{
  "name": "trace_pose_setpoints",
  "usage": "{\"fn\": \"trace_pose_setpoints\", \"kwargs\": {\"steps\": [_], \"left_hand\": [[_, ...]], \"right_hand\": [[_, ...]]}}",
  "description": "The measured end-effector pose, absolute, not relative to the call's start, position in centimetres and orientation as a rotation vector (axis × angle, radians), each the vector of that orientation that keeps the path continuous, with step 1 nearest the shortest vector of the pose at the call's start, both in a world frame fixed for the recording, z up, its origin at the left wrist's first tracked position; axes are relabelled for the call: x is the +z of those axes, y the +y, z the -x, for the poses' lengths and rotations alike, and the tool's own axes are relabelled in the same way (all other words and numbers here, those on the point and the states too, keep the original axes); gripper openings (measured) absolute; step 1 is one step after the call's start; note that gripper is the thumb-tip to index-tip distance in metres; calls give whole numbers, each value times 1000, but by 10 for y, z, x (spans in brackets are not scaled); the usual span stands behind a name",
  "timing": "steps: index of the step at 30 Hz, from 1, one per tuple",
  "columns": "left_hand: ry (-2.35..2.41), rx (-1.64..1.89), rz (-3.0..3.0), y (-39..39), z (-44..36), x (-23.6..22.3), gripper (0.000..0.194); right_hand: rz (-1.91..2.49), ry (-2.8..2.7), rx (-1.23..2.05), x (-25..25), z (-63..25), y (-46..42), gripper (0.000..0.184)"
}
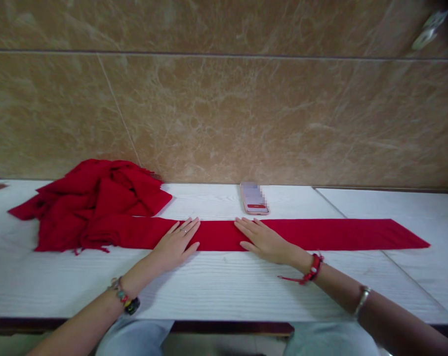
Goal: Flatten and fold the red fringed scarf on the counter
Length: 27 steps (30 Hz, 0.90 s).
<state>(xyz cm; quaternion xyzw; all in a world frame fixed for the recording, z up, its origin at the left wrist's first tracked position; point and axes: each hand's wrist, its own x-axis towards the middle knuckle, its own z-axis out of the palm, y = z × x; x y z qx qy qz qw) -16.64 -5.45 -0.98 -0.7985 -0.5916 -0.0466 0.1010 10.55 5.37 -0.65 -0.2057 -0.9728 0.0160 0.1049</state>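
Note:
A long red cloth strip point(335, 234) lies flat along the white table, its right end cut at a slant to a point. My left hand point(177, 244) rests flat on the strip left of its middle, fingers stretched out. To the right, my right hand point(263, 240) also lies flat on the cloth, fingers extended toward the left hand. A bare stretch of red shows between the two hands. At its left end the strip runs into a crumpled heap of red cloth point(105, 198); where one stops and the other begins is hard to tell.
Behind the strip, a phone point(255, 199) lies on the white table point(216, 291) near the tiled wall point(224, 118). A socket or plug point(429, 30) is on the wall at upper right. Seams cross the tabletop at right. My knees show below the table's front edge.

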Motion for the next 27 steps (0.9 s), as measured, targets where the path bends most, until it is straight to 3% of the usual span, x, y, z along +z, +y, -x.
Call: {"fn": "trace_pose_setpoints", "kwargs": {"steps": [9, 19, 27], "left_hand": [[-1785, -142, 2352, -53, 164, -5, 51], [-1758, -153, 2448, -29, 106, 5, 51], [-1876, -98, 2320, -59, 179, -1, 50]], "right_hand": [[905, -2857, 24, -12, -191, 87, 50], [597, -2868, 109, 3, -97, 49, 53], [611, -2918, 95, -2, -109, 53, 53]]}}
